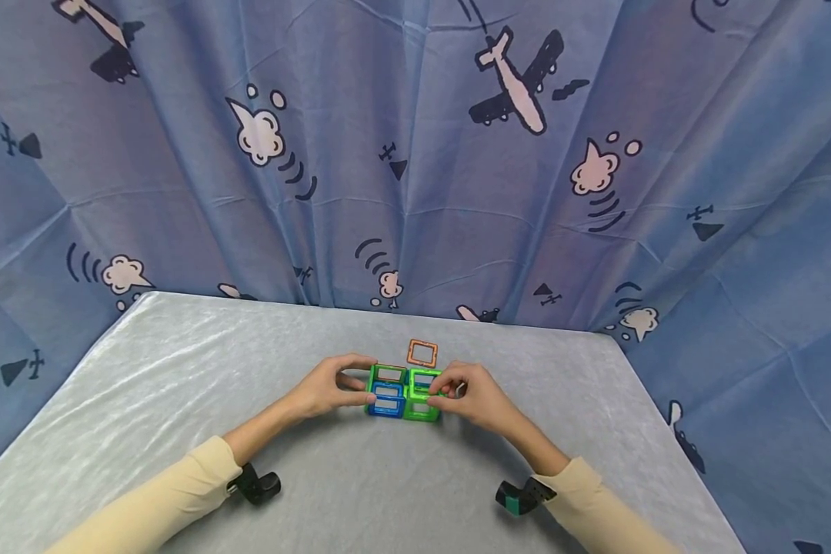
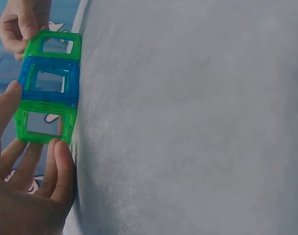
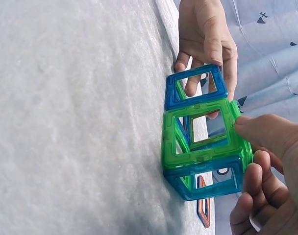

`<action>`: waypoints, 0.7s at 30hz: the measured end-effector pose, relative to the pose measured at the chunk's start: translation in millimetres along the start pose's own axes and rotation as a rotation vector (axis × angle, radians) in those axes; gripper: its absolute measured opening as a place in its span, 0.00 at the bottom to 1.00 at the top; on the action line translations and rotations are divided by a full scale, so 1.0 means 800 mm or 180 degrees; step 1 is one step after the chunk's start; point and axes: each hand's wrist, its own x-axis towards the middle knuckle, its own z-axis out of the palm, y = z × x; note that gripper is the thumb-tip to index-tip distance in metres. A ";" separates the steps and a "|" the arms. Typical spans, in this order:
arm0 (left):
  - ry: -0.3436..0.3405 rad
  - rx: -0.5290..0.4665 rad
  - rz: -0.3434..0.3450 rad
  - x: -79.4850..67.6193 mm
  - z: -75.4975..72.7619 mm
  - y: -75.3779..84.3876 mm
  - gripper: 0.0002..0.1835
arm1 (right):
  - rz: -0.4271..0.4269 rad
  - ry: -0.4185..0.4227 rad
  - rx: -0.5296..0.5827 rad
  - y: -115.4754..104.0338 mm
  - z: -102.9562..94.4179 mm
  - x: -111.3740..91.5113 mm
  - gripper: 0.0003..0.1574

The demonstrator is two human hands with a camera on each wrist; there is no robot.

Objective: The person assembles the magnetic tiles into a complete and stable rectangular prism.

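Note:
A small box-like build of green and blue square magnetic tiles (image 1: 388,398) stands on the table between the two hands. My left hand (image 1: 325,387) holds its left end; in the left wrist view the thumb lies at the blue tile's (image 2: 50,96) edge and the fingertips rest against the green end tile (image 2: 69,126). At the right end my right hand (image 1: 478,400) pinches a green tile (image 3: 170,142) at the top edge, thumb on one side and curled fingers beside it. Below that tile in the right wrist view is a blue tile (image 3: 237,178).
An orange square magnetic tile (image 1: 422,364) lies flat just behind the build. A pale grey cloth covers the table (image 1: 360,492). Behind its far edge hangs a blue curtain (image 1: 415,231) printed with airplanes and clouds.

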 end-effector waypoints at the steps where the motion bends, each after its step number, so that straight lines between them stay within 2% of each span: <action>1: 0.0005 0.0003 -0.0002 0.000 0.000 0.000 0.33 | 0.0017 0.0008 0.0001 0.000 0.001 0.000 0.05; 9: 0.0014 0.0006 -0.0027 -0.001 -0.001 0.000 0.32 | 0.0087 -0.0036 -0.0004 0.001 -0.001 0.000 0.06; 13: 0.0000 -0.0018 -0.0009 -0.001 -0.002 -0.001 0.32 | 0.0061 -0.0061 0.0147 0.008 -0.005 0.000 0.05; 21: -0.0011 -0.0025 -0.0013 -0.001 -0.002 0.001 0.32 | 0.0180 0.0192 0.0466 0.023 -0.018 0.005 0.07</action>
